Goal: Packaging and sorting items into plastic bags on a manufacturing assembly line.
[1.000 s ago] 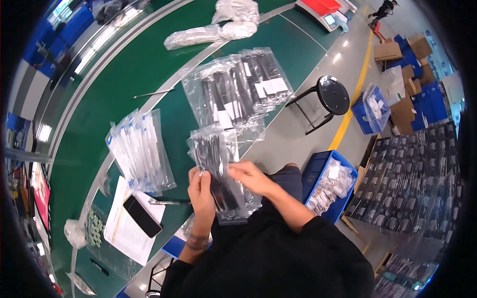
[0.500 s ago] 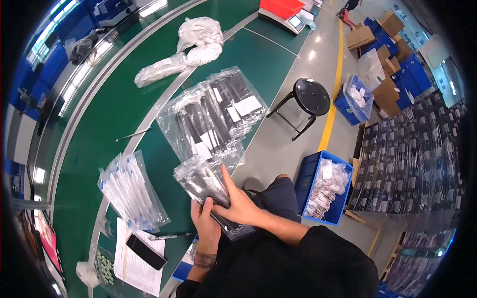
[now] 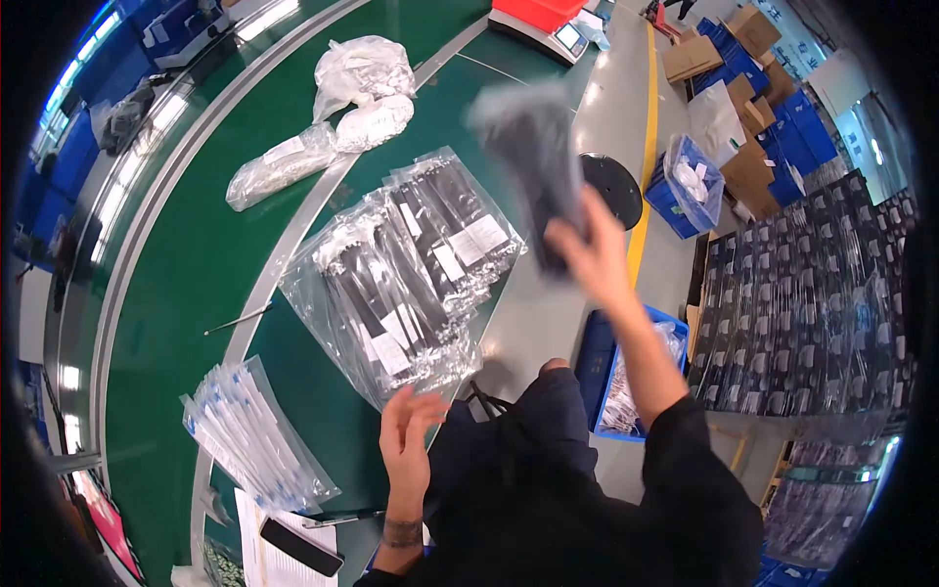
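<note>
My right hand (image 3: 592,249) grips a clear plastic bag of dark strips (image 3: 533,161), raised beyond the table's right edge and blurred by motion. Empty, with its fingers apart, my left hand (image 3: 406,430) hovers at the near edge of the table. Just beyond it, several clear bags of dark strips with white labels (image 3: 411,264) lie overlapped in a pile. To the left rests a bundle of clear bags with white and blue pieces (image 3: 254,430).
The green table (image 3: 176,284) also carries a phone (image 3: 301,546) on paper sheets, pens, white plastic-wrapped bundles (image 3: 367,78) and a scale with a red tray (image 3: 538,12). Right of it stand a black stool (image 3: 616,186), a blue bin (image 3: 592,367) and a film-wrapped stack (image 3: 792,303).
My right hand has lifted the bag of dark strips up and away to the right. My left hand has let go of it, and its fingers have opened.
</note>
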